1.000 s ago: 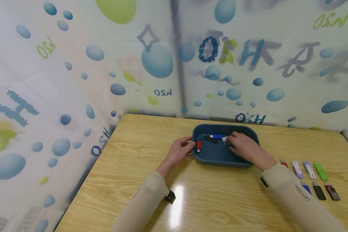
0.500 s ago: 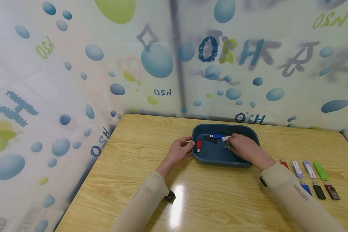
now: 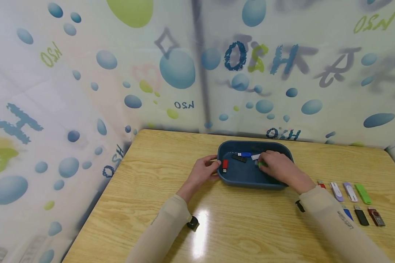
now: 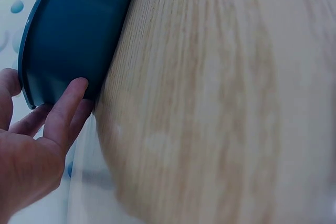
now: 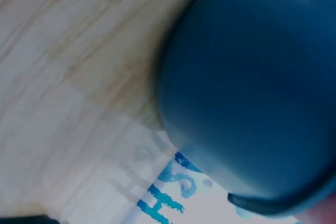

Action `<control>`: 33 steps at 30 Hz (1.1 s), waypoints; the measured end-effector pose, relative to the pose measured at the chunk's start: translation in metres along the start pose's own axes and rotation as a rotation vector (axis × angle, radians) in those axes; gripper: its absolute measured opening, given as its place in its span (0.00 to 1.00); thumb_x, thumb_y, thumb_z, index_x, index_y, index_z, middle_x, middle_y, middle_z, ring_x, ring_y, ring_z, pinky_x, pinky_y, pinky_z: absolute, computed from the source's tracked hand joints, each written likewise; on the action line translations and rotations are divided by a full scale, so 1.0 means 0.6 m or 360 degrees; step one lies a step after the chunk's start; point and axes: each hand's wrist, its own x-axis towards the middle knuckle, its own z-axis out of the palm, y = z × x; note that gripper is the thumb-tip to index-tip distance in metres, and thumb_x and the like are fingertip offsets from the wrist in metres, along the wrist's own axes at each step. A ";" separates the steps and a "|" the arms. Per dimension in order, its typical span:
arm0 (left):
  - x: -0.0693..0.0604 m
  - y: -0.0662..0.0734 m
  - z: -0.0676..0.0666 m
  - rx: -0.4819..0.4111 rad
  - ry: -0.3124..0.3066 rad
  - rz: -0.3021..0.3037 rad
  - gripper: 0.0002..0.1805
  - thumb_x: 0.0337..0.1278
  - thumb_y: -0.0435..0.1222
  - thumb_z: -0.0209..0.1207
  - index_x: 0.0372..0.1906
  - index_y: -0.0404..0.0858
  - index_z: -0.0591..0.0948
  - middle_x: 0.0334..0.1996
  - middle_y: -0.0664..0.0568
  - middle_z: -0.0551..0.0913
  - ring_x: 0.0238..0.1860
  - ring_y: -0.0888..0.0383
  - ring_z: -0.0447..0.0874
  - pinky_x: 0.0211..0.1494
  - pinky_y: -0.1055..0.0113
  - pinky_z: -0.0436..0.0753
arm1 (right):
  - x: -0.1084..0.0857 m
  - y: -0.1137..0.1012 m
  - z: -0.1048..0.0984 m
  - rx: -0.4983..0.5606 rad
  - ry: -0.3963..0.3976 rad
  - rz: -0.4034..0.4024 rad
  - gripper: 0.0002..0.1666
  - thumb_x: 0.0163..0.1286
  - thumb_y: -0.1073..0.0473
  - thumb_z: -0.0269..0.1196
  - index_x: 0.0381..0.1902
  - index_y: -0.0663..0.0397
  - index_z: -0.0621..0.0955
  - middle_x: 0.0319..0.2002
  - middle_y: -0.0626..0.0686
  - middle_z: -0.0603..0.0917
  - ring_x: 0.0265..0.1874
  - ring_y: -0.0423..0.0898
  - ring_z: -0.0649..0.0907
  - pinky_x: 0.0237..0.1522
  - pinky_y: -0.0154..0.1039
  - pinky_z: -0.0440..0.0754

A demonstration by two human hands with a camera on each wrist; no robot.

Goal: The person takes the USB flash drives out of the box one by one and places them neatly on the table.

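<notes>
A dark blue tray (image 3: 245, 176) stands on the wooden table. My left hand (image 3: 202, 170) holds its left end, the thumb over the rim and fingers against the outer wall, as the left wrist view also shows. Inside the tray, my right hand (image 3: 279, 166) pinches a green USB stick (image 3: 260, 164), mostly covered by the fingers. Beside those fingers lies a white USB stick (image 3: 255, 157). Farther left in the tray are a blue USB stick (image 3: 244, 155), a black one below it and a red USB stick (image 3: 225, 165). The right wrist view shows mainly the tray's outer wall (image 5: 241, 87).
Right of the tray, two rows of USB sticks lie on the table (image 3: 250, 223), among them a green USB stick (image 3: 363, 193), a black USB stick (image 3: 361, 216) and a dark red USB stick (image 3: 376, 217). A patterned curtain (image 3: 177, 69) hangs behind the table.
My right hand has shifted slightly within the tray, the green USB stick moving a little with its fingers. More of the white stick came into sight. My left hand stays at the rim.
</notes>
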 end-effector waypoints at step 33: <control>-0.004 0.004 -0.001 0.0076 0.0001 0.0010 0.28 0.75 0.40 0.60 0.73 0.33 0.74 0.59 0.35 0.81 0.53 0.43 0.88 0.50 0.53 0.89 | -0.106 0.029 -0.087 0.0234 0.0429 0.0332 0.14 0.73 0.59 0.68 0.50 0.64 0.84 0.43 0.62 0.85 0.40 0.58 0.84 0.41 0.59 0.83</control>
